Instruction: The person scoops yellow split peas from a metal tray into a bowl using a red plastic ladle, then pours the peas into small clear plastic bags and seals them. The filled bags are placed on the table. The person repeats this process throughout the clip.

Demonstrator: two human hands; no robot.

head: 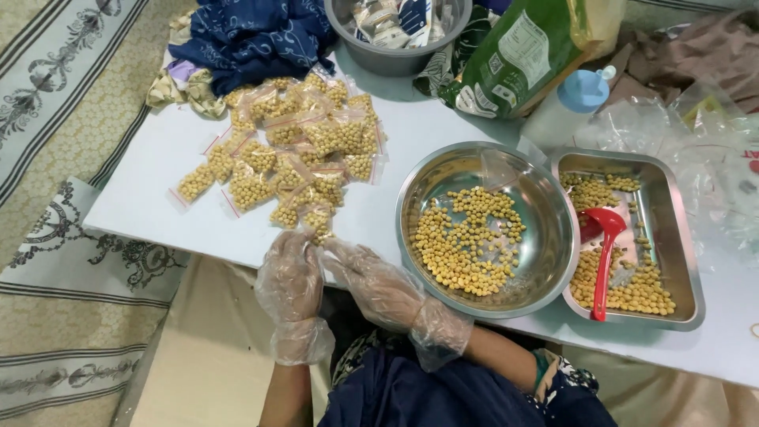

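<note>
My left hand (289,277) and my right hand (378,283), both in thin clear plastic gloves, meet at the near edge of the white table (142,198). Together they pinch a small clear zip bag of yellow beans (319,224) by its top. Just beyond it lies a pile of several filled small bags (291,150). To the right stands a round steel bowl (553,237) with loose yellow beans. Further right, a rectangular steel tray (684,237) holds more beans and a red scoop (605,257).
A grey bowl of packets (387,55) stands at the back, with blue cloth (253,35) to its left and a green bag (526,51) to its right. A plastic bottle with a blue cap (581,93) and crumpled clear plastic (711,166) lie at right.
</note>
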